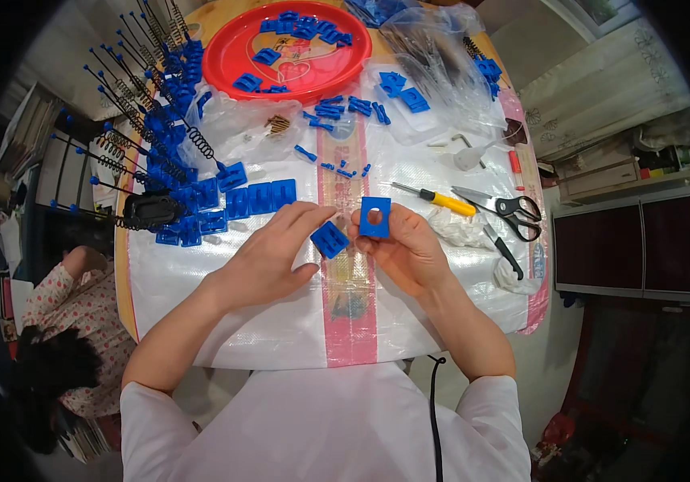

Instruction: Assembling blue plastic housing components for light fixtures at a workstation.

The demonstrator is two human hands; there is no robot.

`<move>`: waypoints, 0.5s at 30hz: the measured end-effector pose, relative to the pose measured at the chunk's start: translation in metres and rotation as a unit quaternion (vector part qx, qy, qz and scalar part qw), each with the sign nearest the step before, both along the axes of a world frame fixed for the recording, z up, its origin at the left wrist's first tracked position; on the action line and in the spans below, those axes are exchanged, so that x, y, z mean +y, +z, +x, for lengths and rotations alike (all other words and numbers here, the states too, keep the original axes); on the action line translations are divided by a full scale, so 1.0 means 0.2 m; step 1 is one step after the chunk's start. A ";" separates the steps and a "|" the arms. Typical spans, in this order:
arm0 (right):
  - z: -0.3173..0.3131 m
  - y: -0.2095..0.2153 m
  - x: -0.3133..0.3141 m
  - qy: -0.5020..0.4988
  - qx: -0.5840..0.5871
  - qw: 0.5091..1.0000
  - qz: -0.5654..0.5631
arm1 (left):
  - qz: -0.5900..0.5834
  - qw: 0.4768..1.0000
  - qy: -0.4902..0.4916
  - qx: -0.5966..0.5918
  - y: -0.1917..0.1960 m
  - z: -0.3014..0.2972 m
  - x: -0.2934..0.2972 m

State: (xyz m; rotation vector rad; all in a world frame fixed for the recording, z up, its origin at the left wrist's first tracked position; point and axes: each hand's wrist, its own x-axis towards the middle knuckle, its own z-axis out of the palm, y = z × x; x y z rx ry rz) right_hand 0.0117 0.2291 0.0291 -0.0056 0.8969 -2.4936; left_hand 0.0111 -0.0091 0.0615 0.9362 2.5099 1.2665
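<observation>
Pinching a ribbed blue plastic block in the left hand, grip clenched on it. Raising a square blue plastic plate with round hole in the right hand, likewise clenched, faces angled together, seemingly for mating above the desk.

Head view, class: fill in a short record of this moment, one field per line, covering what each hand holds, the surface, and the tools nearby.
left hand: pinches a ribbed blue plastic block
right hand: holds up a square blue plate with a round hole
surface: white woven sheet over a table
tools at right: yellow-handled screwdriver, black scissors
at the far side: red tray holding blue parts
left edge: black springs
</observation>
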 end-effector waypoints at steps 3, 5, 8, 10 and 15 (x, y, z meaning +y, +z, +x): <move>-0.01 0.01 0.00 -0.006 -0.005 1.000 0.007 | -0.020 1.000 0.006 0.019 -0.03 -0.04 0.02; -0.01 0.00 0.01 -0.011 -0.009 1.000 0.013 | -0.037 0.999 -0.004 0.017 -0.04 -0.06 0.03; -0.01 -0.01 0.02 -0.014 -0.012 1.000 0.023 | -0.063 0.998 -0.015 0.018 -0.07 -0.09 0.04; -0.01 -0.01 0.02 -0.018 -0.011 1.000 0.021 | -0.065 0.997 -0.017 0.028 -0.07 -0.09 0.04; -0.02 -0.07 0.04 -0.005 0.026 0.998 0.065 | -0.047 0.999 -0.002 -0.006 -0.06 -0.10 0.03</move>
